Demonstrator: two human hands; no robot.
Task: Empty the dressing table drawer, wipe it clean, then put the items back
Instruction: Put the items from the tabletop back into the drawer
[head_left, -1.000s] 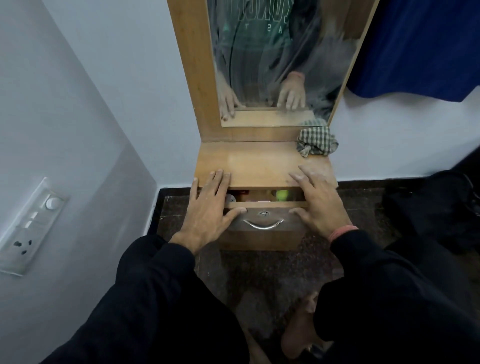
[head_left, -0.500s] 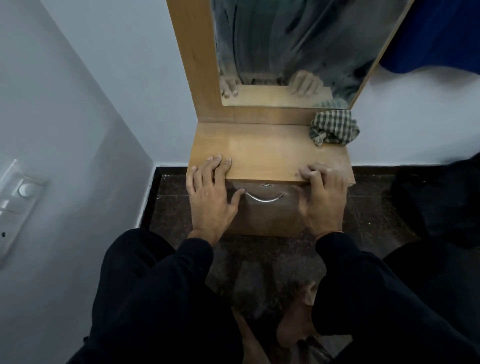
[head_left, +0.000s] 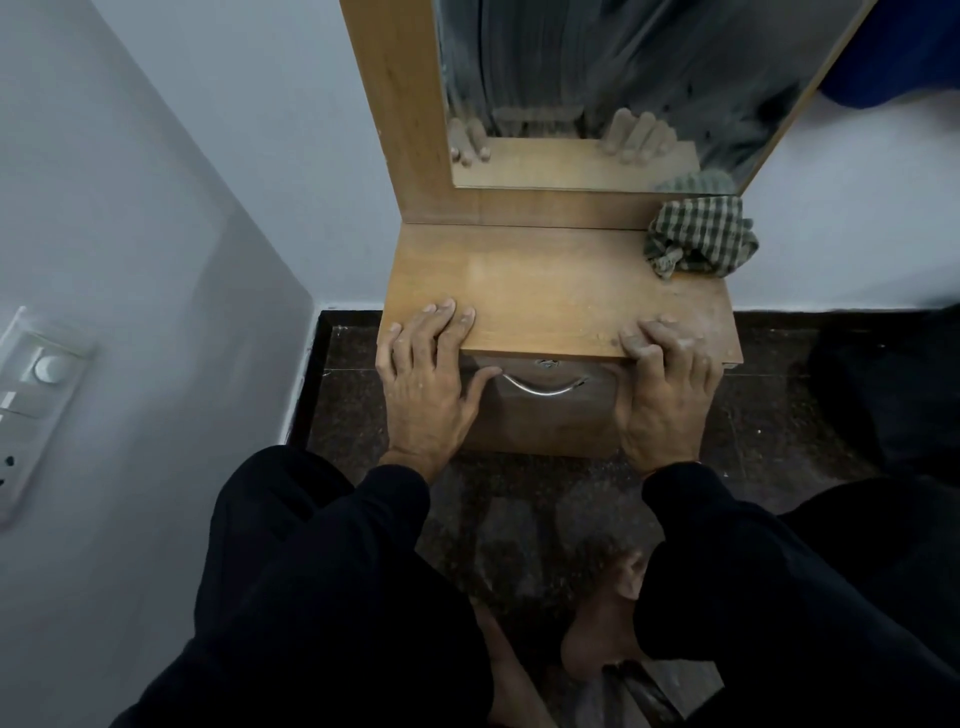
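1. Head view, hands: the left hand (head_left: 428, 382) lies with straight fingers flat on the front edge of the table (head_left: 550, 291), thumb spread down onto the drawer (head_left: 545, 410) front; it grips nothing. The right hand (head_left: 662, 387) has its fingers curled over the same edge, knuckles bent, hooked on the tabletop at the right corner.
2. Head view, task things: the drawer sits pushed in flush under the top, its metal handle (head_left: 543, 387) between the 2 hands and untouched. A checked cloth (head_left: 698, 236) lies bunched at the back right of the table, below the mirror (head_left: 613, 88). The drawer's contents cannot be seen.
3. Risks, as I judge them: thumbs or fingertips near the seam could get pinched; leaning weight on the front edge might tip the narrow unit forward.
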